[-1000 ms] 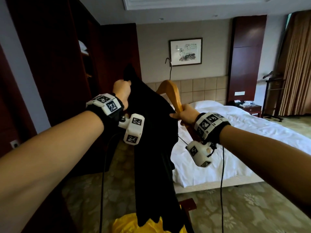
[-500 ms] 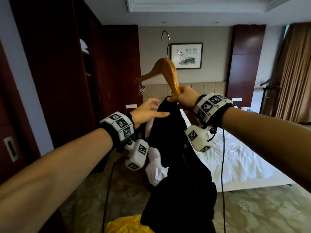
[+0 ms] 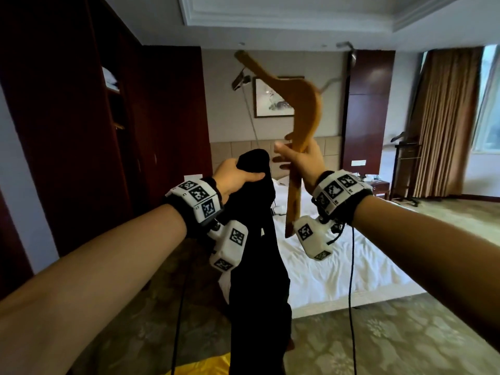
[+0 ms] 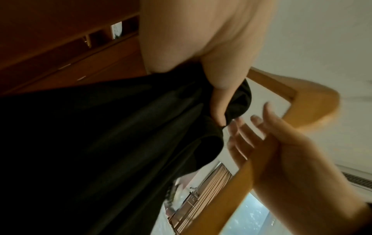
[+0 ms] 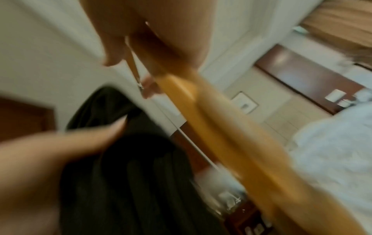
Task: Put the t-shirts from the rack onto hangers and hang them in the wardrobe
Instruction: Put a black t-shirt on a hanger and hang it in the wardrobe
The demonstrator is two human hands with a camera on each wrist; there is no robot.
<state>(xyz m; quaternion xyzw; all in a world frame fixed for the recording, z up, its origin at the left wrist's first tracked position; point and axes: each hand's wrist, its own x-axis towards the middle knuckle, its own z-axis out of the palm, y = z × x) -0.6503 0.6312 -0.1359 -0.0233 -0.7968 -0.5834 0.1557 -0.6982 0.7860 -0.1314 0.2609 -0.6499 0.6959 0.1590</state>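
A black t-shirt (image 3: 257,255) hangs bunched from my left hand (image 3: 238,175), which grips its top at chest height; the grip shows close up on the t-shirt (image 4: 120,135) in the left wrist view. My right hand (image 3: 300,158) holds a wooden hanger (image 3: 303,112) by one arm, just right of the shirt, with the hanger tilted on end and free of the fabric. In the blurred right wrist view the hanger (image 5: 211,127) runs diagonally beside the t-shirt (image 5: 124,167). The hanger's metal hook is a blur at upper right.
The dark wooden wardrobe (image 3: 81,131) stands open at the left with shelves inside. A white bed (image 3: 324,266) lies ahead. A yellow garment (image 3: 205,366) shows at the bottom edge. A valet stand (image 3: 405,169) and curtains (image 3: 446,125) are at the right.
The hanger has swung clear of the shirt and tipped on end. My left hand, open half a second ago, now grips the shirt's top; my right hand has let go of the fabric.
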